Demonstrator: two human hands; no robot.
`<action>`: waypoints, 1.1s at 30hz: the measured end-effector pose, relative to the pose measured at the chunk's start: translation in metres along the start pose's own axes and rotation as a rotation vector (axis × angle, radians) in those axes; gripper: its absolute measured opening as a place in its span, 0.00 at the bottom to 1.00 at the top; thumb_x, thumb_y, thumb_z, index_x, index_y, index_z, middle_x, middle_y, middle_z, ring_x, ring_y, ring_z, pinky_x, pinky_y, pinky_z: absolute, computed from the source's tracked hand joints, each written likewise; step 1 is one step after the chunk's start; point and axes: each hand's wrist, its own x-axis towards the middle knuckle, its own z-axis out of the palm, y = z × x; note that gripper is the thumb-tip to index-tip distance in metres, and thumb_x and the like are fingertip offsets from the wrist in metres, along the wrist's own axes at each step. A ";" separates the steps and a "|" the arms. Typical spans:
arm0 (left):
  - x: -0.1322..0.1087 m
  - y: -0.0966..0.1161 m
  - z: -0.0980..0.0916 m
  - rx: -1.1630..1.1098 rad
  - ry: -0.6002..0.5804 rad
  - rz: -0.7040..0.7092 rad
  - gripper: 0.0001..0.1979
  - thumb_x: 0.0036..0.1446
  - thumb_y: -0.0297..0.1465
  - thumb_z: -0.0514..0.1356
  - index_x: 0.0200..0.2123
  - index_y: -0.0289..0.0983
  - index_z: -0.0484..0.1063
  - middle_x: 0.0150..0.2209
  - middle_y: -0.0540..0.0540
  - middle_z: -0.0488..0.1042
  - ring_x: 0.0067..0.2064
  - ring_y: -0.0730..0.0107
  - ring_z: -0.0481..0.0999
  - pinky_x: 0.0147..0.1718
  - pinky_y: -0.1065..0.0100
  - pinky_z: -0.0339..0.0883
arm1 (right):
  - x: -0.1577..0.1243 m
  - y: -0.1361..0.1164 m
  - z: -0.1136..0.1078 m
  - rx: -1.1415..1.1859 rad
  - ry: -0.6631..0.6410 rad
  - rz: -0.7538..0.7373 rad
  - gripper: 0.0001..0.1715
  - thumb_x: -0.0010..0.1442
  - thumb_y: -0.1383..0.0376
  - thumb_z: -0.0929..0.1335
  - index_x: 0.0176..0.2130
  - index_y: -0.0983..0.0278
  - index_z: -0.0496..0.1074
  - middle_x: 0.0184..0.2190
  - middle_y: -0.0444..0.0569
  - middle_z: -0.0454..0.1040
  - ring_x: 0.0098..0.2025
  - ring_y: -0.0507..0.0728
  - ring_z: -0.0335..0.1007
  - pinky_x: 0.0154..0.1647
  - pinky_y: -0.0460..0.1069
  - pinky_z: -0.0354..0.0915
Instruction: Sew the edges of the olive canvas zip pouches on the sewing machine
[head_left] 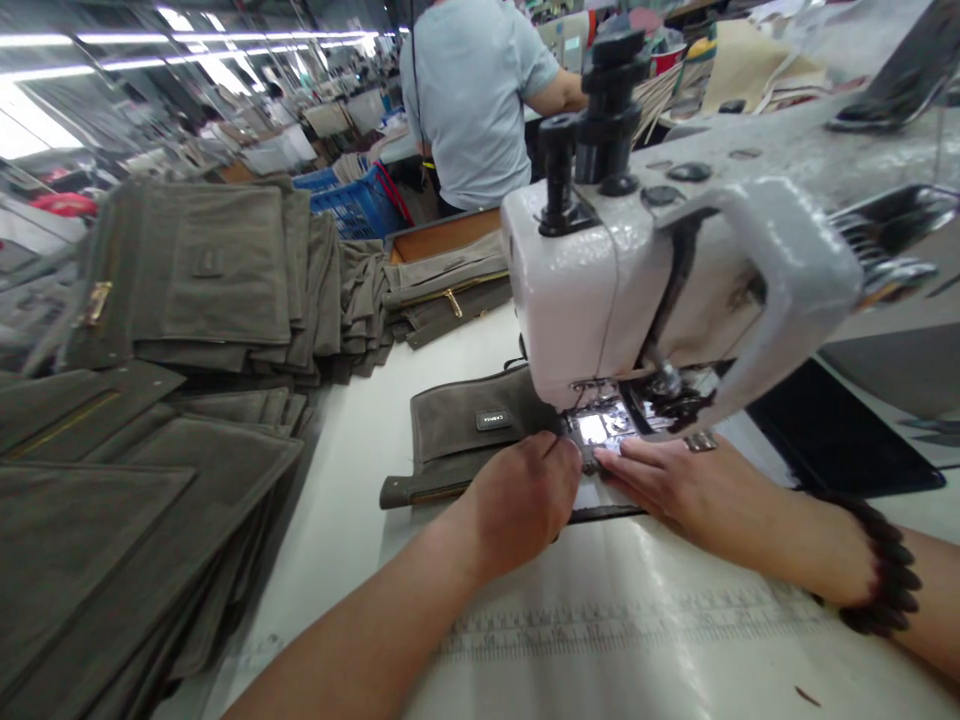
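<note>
An olive-grey fabric panel with a small black label and a zipper edge lies under the head of a white sewing machine. My left hand rests on the panel's near edge, fingers curled and pressed onto the cloth just left of the presser foot. My right hand lies flat with fingers stretched toward the presser foot from the right. A dark bead bracelet circles my right wrist.
Tall stacks of matching olive panels and a lower pile fill the table's left side. More zippered pieces lie behind. A person in a light shirt stands beyond, beside a blue crate. A ruler strip marks the white table.
</note>
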 end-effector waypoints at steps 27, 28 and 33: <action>0.005 -0.008 0.009 0.059 0.000 -0.104 0.13 0.56 0.21 0.47 0.40 0.27 0.69 0.41 0.38 0.72 0.42 0.63 0.70 0.41 0.66 0.63 | 0.010 0.001 -0.004 0.040 -0.057 0.227 0.16 0.58 0.63 0.62 0.46 0.63 0.68 0.28 0.48 0.75 0.25 0.55 0.69 0.23 0.47 0.57; 0.006 -0.008 0.009 0.049 -0.009 -0.113 0.13 0.56 0.21 0.47 0.40 0.27 0.69 0.41 0.38 0.72 0.42 0.63 0.70 0.41 0.66 0.63 | 0.011 0.001 -0.004 0.045 -0.064 0.227 0.16 0.58 0.63 0.62 0.46 0.63 0.68 0.28 0.47 0.75 0.25 0.55 0.69 0.23 0.47 0.56; 0.006 -0.008 0.010 0.035 0.008 -0.110 0.13 0.56 0.20 0.47 0.39 0.28 0.69 0.40 0.39 0.72 0.41 0.64 0.70 0.40 0.67 0.63 | 0.010 0.002 -0.003 0.050 -0.075 0.214 0.16 0.59 0.62 0.61 0.46 0.63 0.68 0.27 0.47 0.75 0.25 0.55 0.69 0.22 0.47 0.56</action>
